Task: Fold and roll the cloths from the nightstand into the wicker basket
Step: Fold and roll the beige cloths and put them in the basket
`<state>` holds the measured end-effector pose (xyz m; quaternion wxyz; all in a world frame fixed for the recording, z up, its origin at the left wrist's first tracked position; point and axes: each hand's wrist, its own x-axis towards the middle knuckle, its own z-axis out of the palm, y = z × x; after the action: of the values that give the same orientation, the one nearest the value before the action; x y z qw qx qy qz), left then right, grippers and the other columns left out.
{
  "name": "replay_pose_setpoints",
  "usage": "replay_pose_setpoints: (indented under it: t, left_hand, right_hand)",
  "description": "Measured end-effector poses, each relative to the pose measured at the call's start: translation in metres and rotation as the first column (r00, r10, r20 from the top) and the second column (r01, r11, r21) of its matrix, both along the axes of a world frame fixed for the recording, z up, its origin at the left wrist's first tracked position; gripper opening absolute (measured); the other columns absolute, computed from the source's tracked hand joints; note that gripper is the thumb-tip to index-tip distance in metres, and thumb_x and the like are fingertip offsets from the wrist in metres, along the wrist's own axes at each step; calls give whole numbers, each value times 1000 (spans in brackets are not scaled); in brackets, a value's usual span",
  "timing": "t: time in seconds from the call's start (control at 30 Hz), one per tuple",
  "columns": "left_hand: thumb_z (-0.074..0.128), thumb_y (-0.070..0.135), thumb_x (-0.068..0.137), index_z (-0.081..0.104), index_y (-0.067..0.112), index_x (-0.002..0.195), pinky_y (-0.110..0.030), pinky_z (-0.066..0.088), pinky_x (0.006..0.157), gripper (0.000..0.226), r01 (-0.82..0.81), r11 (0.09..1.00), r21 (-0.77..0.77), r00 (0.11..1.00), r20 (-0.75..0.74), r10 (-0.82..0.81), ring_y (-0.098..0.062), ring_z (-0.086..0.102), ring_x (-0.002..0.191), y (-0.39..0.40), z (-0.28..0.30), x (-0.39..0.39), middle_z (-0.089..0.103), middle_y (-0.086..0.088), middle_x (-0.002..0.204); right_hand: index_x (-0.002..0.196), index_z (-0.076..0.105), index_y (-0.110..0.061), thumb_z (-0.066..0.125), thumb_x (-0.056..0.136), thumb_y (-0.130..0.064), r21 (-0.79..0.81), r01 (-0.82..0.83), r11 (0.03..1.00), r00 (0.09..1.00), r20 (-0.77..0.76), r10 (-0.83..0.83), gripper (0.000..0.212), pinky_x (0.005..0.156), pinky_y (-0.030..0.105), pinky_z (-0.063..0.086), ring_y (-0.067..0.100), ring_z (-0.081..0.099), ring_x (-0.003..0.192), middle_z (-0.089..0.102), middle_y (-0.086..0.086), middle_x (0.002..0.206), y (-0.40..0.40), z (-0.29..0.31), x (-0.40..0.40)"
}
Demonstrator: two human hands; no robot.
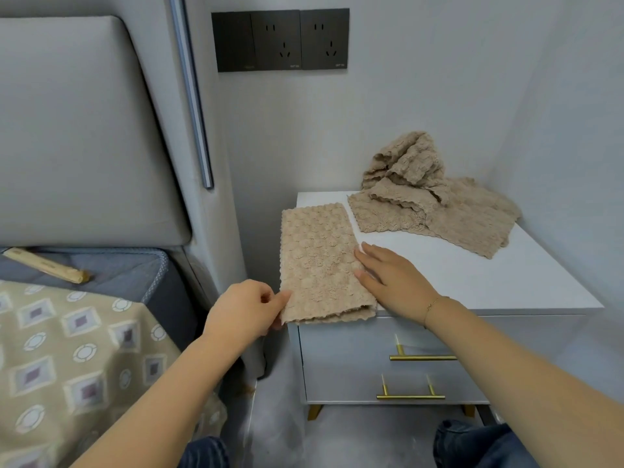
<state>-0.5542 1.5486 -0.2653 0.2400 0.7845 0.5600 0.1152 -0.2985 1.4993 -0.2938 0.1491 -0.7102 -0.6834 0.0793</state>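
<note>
A beige textured cloth (320, 261), folded into a long strip, lies along the left edge of the white nightstand top (472, 278). My left hand (246, 309) pinches the strip's near left corner, which overhangs the front edge. My right hand (395, 282) lies flat with straight fingers, pressing on the strip's right edge. A heap of unfolded beige cloths (429, 194) sits at the back of the nightstand, partly bunched up and partly spread flat. No wicker basket is in view.
The nightstand has two drawers with gold handles (422, 358) and stands in a corner. A bed with a grey headboard (77, 130) and a patterned cover (67, 366) is on the left. Black wall sockets (280, 40) hang above. A narrow floor gap separates bed and nightstand.
</note>
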Motion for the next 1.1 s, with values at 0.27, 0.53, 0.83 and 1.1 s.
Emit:
replay_pose_setpoints:
  t: [0.27,0.53,0.83,1.1]
  left_hand:
    - [44,44,96,62,28,121,-28,47,91,35,495,609,619,829,-128,-544,-9,54,111,-10,-11,-5,57,11,124]
    - [31,40,102,73,20,113,-33,56,83,48,556,509,656,772,-183,-608,-21,67,104,8,-41,-9,67,-3,122]
    - [65,32,86,56,20,134,-33,46,95,50,601,473,645,755,-262,-601,-18,56,118,13,-56,-13,58,1,133]
    - [78,5,75,66,22,119,-24,34,88,48,425,601,677,834,-36,-551,-11,53,104,9,-60,-2,67,6,115]
  right_hand:
    - [143,45,-14,43,77,-16,176,-239,955,961,-98,259,65,107,1,8,-2,27,134,35,-8,150,-40,17,-13]
    - [151,11,-28,50,91,-33,17,-399,917,907,152,392,72,118,21,3,6,6,147,8,-11,159,-44,-15,-7]
    - [145,40,-14,41,97,-31,251,-432,866,894,247,374,51,116,29,23,15,32,141,38,-1,151,-38,-33,2]
    - [133,57,-16,44,92,-29,325,-315,892,941,-14,337,45,114,15,22,2,39,133,51,-9,139,-42,-26,0]
